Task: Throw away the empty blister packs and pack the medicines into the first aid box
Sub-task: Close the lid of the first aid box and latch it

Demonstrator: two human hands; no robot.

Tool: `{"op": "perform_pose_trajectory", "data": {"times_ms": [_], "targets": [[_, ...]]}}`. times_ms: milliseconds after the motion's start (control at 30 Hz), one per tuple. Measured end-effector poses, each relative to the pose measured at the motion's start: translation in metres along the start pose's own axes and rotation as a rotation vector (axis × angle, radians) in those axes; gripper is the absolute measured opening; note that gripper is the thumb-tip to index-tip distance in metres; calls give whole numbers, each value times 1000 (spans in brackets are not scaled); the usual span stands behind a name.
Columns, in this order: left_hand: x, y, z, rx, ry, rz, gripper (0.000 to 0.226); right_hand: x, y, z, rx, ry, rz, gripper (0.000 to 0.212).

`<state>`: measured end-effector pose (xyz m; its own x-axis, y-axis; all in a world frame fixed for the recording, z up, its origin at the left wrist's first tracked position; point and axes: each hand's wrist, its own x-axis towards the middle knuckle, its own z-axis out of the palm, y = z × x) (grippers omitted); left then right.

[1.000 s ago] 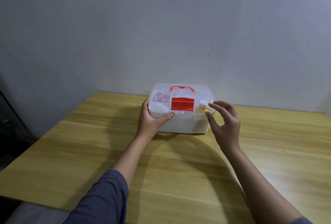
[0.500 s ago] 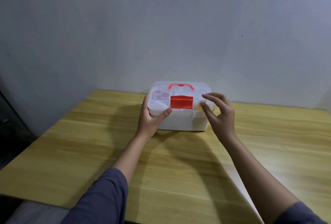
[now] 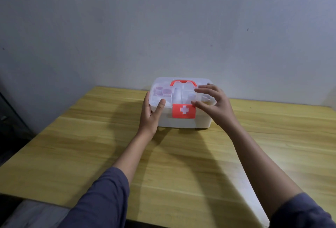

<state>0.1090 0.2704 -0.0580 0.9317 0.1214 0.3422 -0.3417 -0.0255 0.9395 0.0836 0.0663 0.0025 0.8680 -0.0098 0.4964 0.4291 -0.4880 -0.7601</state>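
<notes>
One first aid box (image 3: 181, 122) sits on the table (image 3: 91, 145), toward the far edge and near the wall (image 3: 163, 27), roughly midway along that edge. White base, clear lid (image 3: 181, 89), shut. Red latch with white cross (image 3: 183, 110) lies flat against the front face, pointing back at the person. Red handle (image 3: 182, 82) folded down on the lid top. Small round containers show through the lid; contents otherwise too blurred to name.

Box's long axis runs left-right, parallel to the far edge. It lies straight ahead of both hands, which flank it.

Left hand (image 3: 151, 116) cups the left front corner, thumb on the lid rim, fingers behind the side wall. It steadies the box and pinches nothing.

Right hand (image 3: 212, 104) rests over the lid's right half, fingers spread, thumb just beside the latch's upper right corner. It is the nearer hand to the latch. Holds nothing.

No blister packs or loose medicines visible on the table. Judgement: packing looks finished; box closed and apparently latched.
</notes>
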Motion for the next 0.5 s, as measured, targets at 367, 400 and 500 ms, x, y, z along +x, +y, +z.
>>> {"op": "perform_pose_trajectory", "data": {"times_ms": [367, 400, 500], "targets": [[-2, 3, 0, -5, -15, -10, 70, -6, 13, 5, -324, -32, -181, 64], [-2, 4, 0, -3, -13, -7, 70, -6, 14, 6, -349, -25, -195, 64], [-2, 3, 0, -10, -5, -3, 76, -7, 16, 8, -378, -8, -227, 62]]}}
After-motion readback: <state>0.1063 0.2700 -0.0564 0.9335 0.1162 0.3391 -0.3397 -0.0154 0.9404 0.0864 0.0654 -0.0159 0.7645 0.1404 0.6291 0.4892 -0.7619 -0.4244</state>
